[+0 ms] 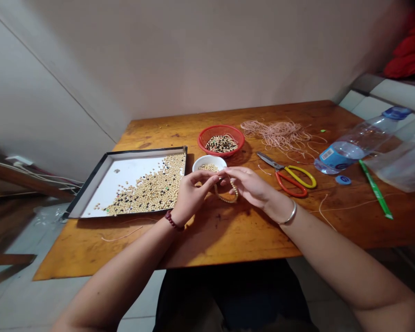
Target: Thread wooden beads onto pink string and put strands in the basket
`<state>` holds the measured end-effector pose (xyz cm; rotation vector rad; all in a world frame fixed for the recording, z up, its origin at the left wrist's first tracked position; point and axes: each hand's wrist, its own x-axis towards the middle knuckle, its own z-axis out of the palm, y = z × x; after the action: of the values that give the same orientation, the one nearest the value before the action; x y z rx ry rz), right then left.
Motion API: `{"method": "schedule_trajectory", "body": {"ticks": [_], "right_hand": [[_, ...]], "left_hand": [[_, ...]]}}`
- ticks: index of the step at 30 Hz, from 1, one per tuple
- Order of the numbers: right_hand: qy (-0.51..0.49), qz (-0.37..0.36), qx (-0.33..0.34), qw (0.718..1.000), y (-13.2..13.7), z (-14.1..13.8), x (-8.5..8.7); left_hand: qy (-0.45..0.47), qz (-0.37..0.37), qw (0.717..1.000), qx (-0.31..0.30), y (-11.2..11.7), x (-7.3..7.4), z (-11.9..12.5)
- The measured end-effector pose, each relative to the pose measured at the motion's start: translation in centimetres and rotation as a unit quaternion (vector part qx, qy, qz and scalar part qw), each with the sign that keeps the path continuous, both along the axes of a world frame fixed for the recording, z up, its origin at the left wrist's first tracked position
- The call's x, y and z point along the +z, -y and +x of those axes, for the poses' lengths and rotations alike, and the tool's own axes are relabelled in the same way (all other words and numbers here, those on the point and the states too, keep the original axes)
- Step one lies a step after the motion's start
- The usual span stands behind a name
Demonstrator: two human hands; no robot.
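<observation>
- Head view: your L hand [192, 197] & R hand [249, 185] both pinch bead strand [227, 197] above worktop [90, 251].
- Risk: slack pinch lets strand slip, unthread.

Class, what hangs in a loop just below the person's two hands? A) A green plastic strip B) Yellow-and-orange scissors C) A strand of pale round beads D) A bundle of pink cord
C. A strand of pale round beads curves down beneath the left hand and right hand, whose fingertips meet above it.
</observation>
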<state>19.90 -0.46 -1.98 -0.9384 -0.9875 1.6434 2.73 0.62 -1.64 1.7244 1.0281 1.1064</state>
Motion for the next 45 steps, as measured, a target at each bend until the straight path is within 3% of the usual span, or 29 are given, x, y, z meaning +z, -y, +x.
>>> {"method": "schedule_trajectory", "body": {"ticks": [5,9,13,21,26,29,32,38,45], "right_hand": [[0.076,0.001,-0.006,0.997,0.2,-0.3,0.2],[0.108,0.009,0.02,0.994,0.4,-0.5,0.4],[0.123,0.016,0.044,0.991,0.6,-0.7,0.6],[0.114,0.004,0.039,0.993,0.7,-1.0,0.4],[0.1,0.031,-0.004,0.995,0.3,-0.9,-0.6],[0.118,0.056,-0.023,0.991,0.2,-0.9,-0.8],[0.158,0.082,-0.037,0.983,0.1,-1.1,-0.7],[0.181,0.114,-0.019,0.977,0.1,-1.0,-0.7],[0.198,0.134,0.008,0.971,0.0,-0.3,0.0]], "left_hand": [[0.033,-0.038,0.999,0.006,0.0,0.4,0.1],[0.071,-0.132,0.988,-0.029,0.5,1.0,0.2],[0.098,-0.155,0.982,-0.046,0.7,1.2,0.1],[0.113,-0.107,0.987,0.036,0.2,0.6,-0.2],[0.042,-0.013,0.997,0.062,0.1,0.3,-0.5],[-0.004,0.034,0.998,0.045,0.4,0.4,-0.4],[-0.003,-0.005,1.0,0.003,0.7,0.3,-0.3],[0.123,-0.172,0.977,-0.032,0.2,-0.5,-0.3],[0.099,-0.204,0.973,-0.05,0.1,0.3,-0.2]]}}
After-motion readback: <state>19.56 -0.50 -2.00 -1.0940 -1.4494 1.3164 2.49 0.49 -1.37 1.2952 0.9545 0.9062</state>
